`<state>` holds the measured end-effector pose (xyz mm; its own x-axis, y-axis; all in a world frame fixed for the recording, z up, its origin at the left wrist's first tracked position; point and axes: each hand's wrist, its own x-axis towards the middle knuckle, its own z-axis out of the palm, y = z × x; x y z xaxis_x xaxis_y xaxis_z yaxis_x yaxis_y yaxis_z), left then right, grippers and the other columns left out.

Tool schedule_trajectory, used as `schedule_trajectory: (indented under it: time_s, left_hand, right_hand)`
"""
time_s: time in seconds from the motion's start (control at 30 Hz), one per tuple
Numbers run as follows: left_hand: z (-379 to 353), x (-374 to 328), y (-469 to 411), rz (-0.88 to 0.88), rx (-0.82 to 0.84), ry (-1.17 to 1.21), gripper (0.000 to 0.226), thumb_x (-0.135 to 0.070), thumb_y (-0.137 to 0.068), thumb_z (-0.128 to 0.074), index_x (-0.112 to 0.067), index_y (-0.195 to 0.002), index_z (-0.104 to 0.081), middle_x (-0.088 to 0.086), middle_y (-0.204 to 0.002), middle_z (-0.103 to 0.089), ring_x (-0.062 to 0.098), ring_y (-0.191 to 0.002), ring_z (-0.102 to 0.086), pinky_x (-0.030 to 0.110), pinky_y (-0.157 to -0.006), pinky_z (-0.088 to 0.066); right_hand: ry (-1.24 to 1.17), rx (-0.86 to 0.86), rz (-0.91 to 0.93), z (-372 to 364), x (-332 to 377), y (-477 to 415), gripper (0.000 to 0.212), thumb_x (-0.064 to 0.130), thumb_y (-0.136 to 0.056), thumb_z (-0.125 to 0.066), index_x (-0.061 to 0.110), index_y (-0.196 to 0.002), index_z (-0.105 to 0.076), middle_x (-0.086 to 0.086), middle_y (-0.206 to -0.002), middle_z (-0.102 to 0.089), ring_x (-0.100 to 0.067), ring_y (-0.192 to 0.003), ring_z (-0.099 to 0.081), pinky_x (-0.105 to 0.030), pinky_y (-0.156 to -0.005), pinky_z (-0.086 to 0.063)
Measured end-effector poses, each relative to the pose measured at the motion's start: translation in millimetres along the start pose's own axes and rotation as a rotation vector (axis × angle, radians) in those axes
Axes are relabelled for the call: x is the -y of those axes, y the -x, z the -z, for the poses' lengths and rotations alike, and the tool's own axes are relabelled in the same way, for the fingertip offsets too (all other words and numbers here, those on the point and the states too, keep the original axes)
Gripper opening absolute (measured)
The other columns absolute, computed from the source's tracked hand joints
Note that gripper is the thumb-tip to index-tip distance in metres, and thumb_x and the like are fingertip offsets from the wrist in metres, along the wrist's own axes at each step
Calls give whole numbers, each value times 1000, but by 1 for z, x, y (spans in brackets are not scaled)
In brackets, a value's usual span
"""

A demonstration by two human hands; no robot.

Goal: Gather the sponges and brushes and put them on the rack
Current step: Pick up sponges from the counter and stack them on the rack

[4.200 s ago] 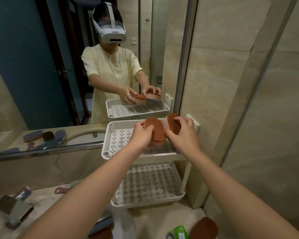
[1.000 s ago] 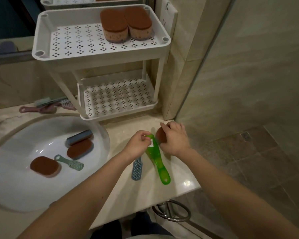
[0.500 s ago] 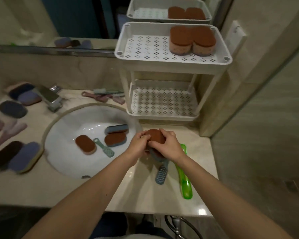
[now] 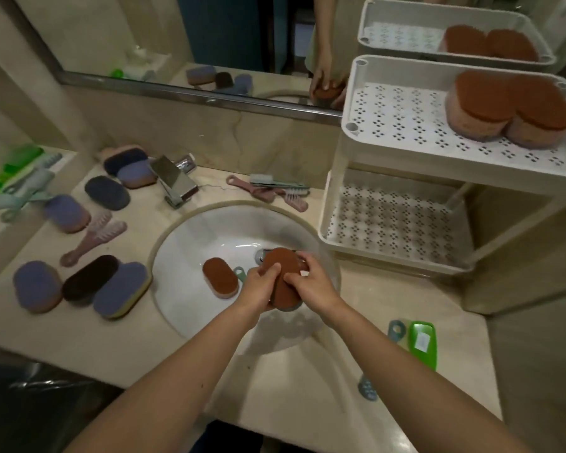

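Fingers of my left hand and right hand clasp a brown sponge over the sink (a second sponge lies in it), and with just two sponges on the rack, the other sponges and all brushes lie about the counter.

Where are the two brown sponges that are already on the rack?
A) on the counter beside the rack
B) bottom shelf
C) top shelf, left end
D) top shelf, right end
D: the two brown sponges sit side by side at the right end of the rack's top shelf.
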<state>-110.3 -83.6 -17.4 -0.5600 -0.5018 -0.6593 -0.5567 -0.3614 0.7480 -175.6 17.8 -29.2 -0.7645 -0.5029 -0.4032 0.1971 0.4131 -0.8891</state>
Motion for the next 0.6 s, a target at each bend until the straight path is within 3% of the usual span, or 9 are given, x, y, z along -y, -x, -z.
schedule_trajectory:
  time_s: [0.13, 0.27, 0.43, 0.5, 0.6]
  left_hand:
    - [26, -9, -35, -5, -70, -61, 41, -33, -96, -57, -8, -127, -50, 14, -116, -62, 31, -105, -63, 49, -93, -53]
    - [49, -12, -71, -17, -77, -135, 40, -29, -96, -56, -4, -127, -53, 16, -118, -63, 30, -104, -63, 48, -93, -52]
    - [67, -9, -114, 35, -58, -206, 43, -32, -96, -56, -6, -130, -51, 16, -121, -62, 30, -109, -61, 47, -97, -48]
    - [72, -7, -128, 56, -48, -230, 44, -32, -95, -57, -7, -130, -50, 13, -121, -61, 30, -109, -60, 48, -97, -49]
    - [81, -6, -143, 76, -48, -274, 47, -32, -95, -58, -9, -134, -46, 8, -119, -55, 27, -108, -58, 46, -96, -49]
  right_hand:
    - [85, 10, -15, -24, 3, -34, 36, 15, -93, -55, 16, -129, -54, -1, -121, -59, -18, -111, -59, -31, -95, -49]
    - [392, -52, -32, -37, -3, -71, 36, 18, -92, -53, 16, -128, -58, -7, -130, -51, -23, -115, -56, -37, -100, -46]
    - [717, -1, -34, -46, -15, -110, 42, 15, -88, -50, 20, -130, -57, -4, -144, -43, -24, -134, -38, -35, -105, -40]
    - [786, 24, -66, -50, -19, -121, 50, 15, -88, -51, 25, -137, -52, -3, -151, -36, -23, -140, -30, -34, -110, -35]
    - [906, 23, -44, -55, -27, -134, 68, 12, -86, -54, 25, -149, -33, -5, -151, -36, -25, -138, -31, -36, -113, -29]
